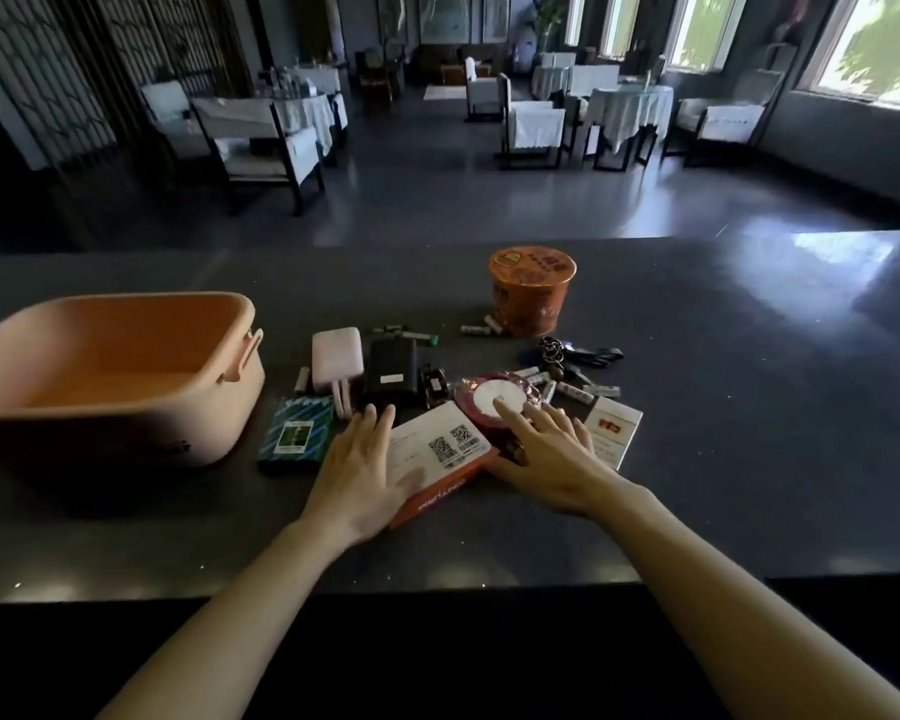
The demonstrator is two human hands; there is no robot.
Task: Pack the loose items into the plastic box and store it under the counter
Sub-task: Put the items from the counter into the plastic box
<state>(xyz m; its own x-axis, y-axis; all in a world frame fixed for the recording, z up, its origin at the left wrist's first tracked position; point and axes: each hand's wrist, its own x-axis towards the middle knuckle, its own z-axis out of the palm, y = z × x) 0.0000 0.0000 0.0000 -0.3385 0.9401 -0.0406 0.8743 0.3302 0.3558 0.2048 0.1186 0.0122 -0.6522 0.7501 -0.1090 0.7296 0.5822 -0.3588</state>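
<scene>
An empty peach plastic box point(141, 402) stands at the left of the dark counter point(697, 459). Loose items lie in the middle: an orange-edged white box with QR codes point(437, 454), a green packet point(294, 431), a pink power bank point(336, 363), a black device point(391, 371), a round red and white wrapped item point(489, 400), keys point(567, 356), several batteries point(578, 389), a white card point(611, 426) and an orange noodle cup point(531, 291). My left hand point(362, 465) lies flat on the white box's left side. My right hand point(546, 449) rests at its right edge, forefinger on the round item.
The counter's near edge runs just below my forearms, with darkness beneath it. Beyond the far edge lies a dining room with covered tables and chairs point(261, 142) and bright windows at the right.
</scene>
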